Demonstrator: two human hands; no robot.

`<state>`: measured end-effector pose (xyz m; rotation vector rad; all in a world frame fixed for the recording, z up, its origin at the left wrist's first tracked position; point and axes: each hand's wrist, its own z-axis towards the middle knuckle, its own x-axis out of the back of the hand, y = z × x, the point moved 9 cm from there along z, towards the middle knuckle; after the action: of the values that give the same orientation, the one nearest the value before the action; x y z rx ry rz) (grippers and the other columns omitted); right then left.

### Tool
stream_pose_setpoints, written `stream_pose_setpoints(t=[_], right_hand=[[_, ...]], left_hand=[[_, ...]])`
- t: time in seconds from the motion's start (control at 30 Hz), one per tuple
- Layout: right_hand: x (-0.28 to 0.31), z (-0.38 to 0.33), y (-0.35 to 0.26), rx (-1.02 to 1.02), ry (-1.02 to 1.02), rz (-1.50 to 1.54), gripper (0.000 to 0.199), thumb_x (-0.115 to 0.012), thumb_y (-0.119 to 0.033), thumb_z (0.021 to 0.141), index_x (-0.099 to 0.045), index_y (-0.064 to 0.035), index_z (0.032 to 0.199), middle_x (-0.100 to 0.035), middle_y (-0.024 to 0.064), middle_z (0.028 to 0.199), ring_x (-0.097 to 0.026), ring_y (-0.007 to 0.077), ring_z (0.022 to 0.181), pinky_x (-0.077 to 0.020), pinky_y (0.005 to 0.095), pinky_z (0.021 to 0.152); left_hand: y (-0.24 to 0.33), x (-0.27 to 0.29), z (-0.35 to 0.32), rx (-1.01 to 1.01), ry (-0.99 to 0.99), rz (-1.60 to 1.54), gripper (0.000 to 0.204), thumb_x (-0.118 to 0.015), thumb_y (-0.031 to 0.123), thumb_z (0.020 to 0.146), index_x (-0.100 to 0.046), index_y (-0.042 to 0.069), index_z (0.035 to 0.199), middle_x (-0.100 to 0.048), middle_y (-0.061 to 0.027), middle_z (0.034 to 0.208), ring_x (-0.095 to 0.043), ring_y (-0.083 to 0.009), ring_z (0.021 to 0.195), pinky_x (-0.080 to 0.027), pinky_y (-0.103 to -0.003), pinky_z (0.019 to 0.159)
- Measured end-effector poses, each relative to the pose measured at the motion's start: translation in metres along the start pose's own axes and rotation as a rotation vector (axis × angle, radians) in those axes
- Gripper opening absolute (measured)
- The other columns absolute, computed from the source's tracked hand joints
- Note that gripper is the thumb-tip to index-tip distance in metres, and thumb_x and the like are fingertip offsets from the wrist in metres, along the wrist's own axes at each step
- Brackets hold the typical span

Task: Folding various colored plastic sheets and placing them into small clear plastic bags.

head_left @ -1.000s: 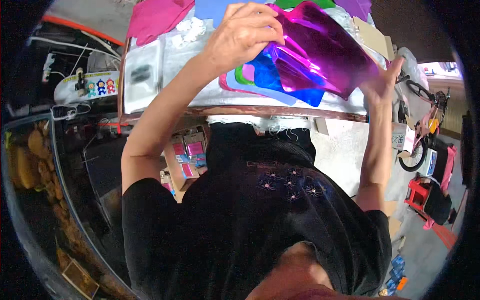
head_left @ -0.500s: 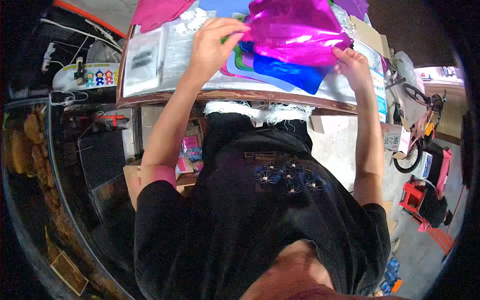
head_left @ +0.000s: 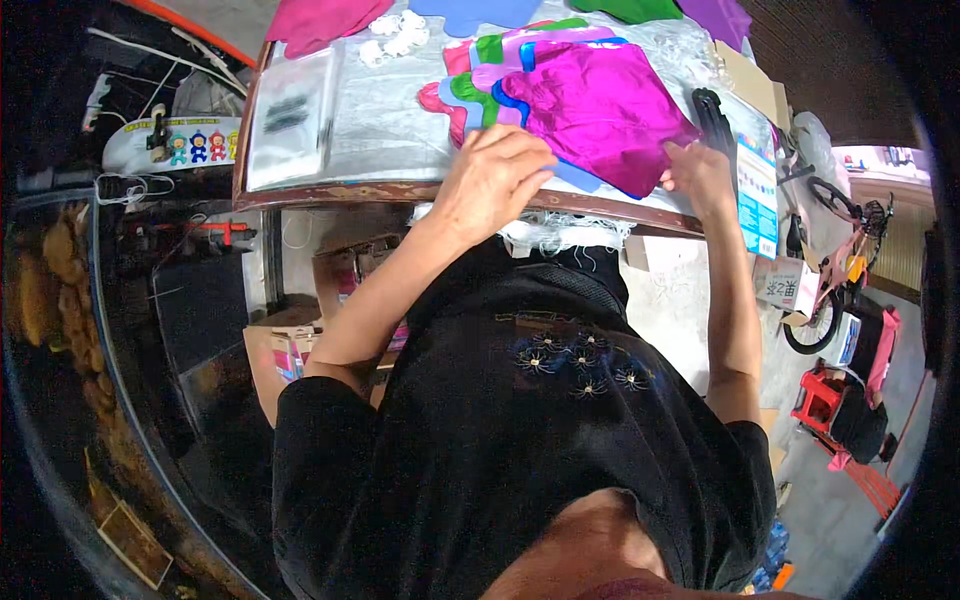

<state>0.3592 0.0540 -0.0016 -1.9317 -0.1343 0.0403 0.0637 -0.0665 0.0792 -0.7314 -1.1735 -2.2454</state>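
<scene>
A shiny magenta foil-like piece point(head_left: 610, 110) with a wavy left edge lies on top of a staggered stack of similar pieces. Blue, green point(head_left: 489, 102), pink and pale-blue edges show beneath it. My right hand point(head_left: 697, 178) pinches the magenta piece at its near right corner. At the near left side of the stack, my left hand point(head_left: 492, 185) hovers or rests over the table edge. Its fingers are loosely bent and apart from the thumb, with nothing seen in them. Whether its fingertips touch the stack cannot be made out.
The table point(head_left: 385, 135) also holds clear plastic packets point(head_left: 287, 115), white crumpled bits point(head_left: 393, 40), a dark-pink piece point(head_left: 325, 22), a blue piece point(head_left: 475, 15), black strips point(head_left: 712, 125) and a printed blue-white package point(head_left: 757, 195). Cardboard boxes sit below.
The magenta piece has come down from a lifted, tilted position to lie flat on the stack. My left hand has moved toward me; my right hand is slightly lower.
</scene>
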Motion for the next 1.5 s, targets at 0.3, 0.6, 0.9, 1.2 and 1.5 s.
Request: stream_pose_setpoints(t=[0.3, 0.6, 0.9, 1.2, 1.5], right_hand=[[-0.012, -0.004, -0.008, -0.086, -0.039, -0.172, 0.019, -0.068, -0.013, 0.096, -0.066, 0.0033, 0.087, -0.067, 0.0111, 0.071, -0.066, 0.0173, 0.056, -0.0522, 0.0299, 0.048], [0.031, -0.023, -0.094, 0.007, -0.088, -0.539, 0.024, -0.066, -0.018, 0.099, -0.066, 0.0057, 0.095, -0.068, 0.0078, 0.072, -0.066, 0.0111, 0.063, -0.053, 0.0263, 0.055], [0.002, 0.06, -0.177, 0.721, -0.102, -1.087, 0.041, -0.068, -0.013, 0.093, -0.058, 0.0024, 0.131, -0.065, 0.0213, 0.125, -0.064, 0.0402, 0.112, -0.053, 0.0434, 0.095], [-0.048, 0.259, -0.153, 0.807, -0.126, -1.355, 0.059, -0.059, -0.038, 0.1, -0.047, -0.0036, 0.147, -0.041, 0.023, 0.155, -0.037, 0.0379, 0.145, -0.0296, 0.0511, 0.12], [-0.055, 0.292, -0.17, 0.448, -0.187, -1.437, 0.06, -0.054, -0.044, 0.101, -0.045, -0.009, 0.149, -0.042, 0.0195, 0.155, -0.037, 0.0372, 0.145, -0.0307, 0.0547, 0.118]], left_hand=[[-0.019, 0.011, 0.076, -0.096, -0.074, -0.137, 0.013, -0.072, 0.013, 0.087, -0.076, 0.004, 0.096, -0.073, -0.0097, 0.103, -0.067, -0.0279, 0.097, -0.053, -0.039, 0.086], [-0.109, -0.051, 0.312, -0.265, -0.043, 0.126, 0.017, -0.072, 0.014, 0.087, -0.076, 0.004, 0.099, -0.074, -0.0154, 0.1, -0.071, -0.0342, 0.092, -0.056, -0.042, 0.081], [-0.221, -0.183, 0.477, -0.25, -0.279, 0.539, 0.027, -0.07, 0.014, 0.082, -0.078, 0.013, 0.107, -0.073, -0.0167, 0.105, -0.07, -0.0366, 0.097, -0.056, -0.046, 0.091], [-0.236, -0.206, 0.487, -0.172, -0.313, 0.496, 0.024, -0.072, 0.022, 0.082, -0.08, 0.018, 0.105, -0.074, -0.015, 0.104, -0.071, -0.034, 0.098, -0.057, -0.044, 0.091], [-0.294, -0.169, 0.492, 0.288, -0.111, 0.234, 0.038, -0.083, 0.05, 0.075, -0.082, 0.02, 0.098, -0.077, -0.0095, 0.097, -0.073, -0.0252, 0.09, -0.056, -0.035, 0.086]])
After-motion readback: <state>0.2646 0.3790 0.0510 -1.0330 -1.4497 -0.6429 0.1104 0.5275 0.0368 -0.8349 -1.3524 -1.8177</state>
